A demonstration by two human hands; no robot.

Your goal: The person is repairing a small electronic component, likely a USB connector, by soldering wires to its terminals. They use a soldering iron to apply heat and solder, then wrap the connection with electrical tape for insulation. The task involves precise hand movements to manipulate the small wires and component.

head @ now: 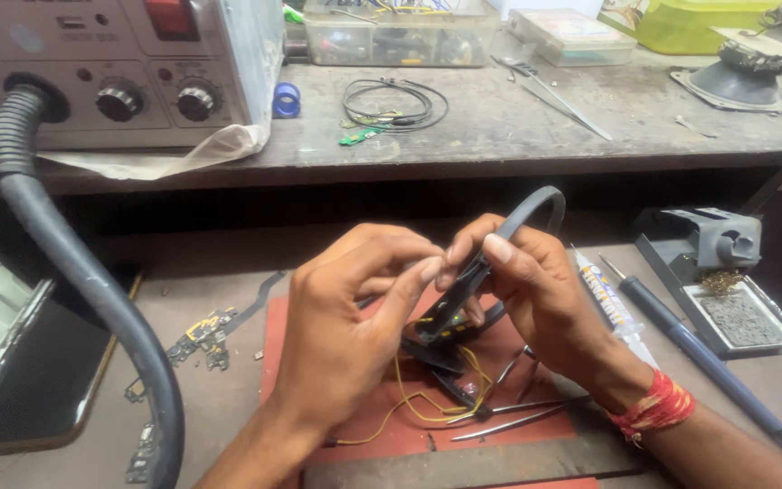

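Both hands up over the red mat (291, 362), working a black headset band (536, 206) that arcs up toward 1 o'clock from the grip.

Right hand (540, 294): thumb and forefinger clenched on the lower end of the band, where it meets the opened housing. Left hand (346, 317): fingertips pinched at the same joint from 9 o'clock, apparently on a small part or wire; exactly what is between the tips I cannot tell.

Yellow wires (409, 398) trail from the housing down to the mat at 6 o'clock. Tweezers (518, 415) lie on the mat at 5 o'clock, under the right wrist.

Step in hand, by my read: seating or freeing something at the band/housing joint. Any next move there calls for fine fingertip control and slack in the wires, since they look thin enough to tear off.

Around: soldering iron (699, 358) and glue tube (608, 299) at 3 o'clock, iron stand (708, 244) beyond. Hot-air station (110, 72) at 10 o'clock on the table, its hose (83, 281) sweeping down the left. Loose circuit bits (205, 335) at 8 o'clock.
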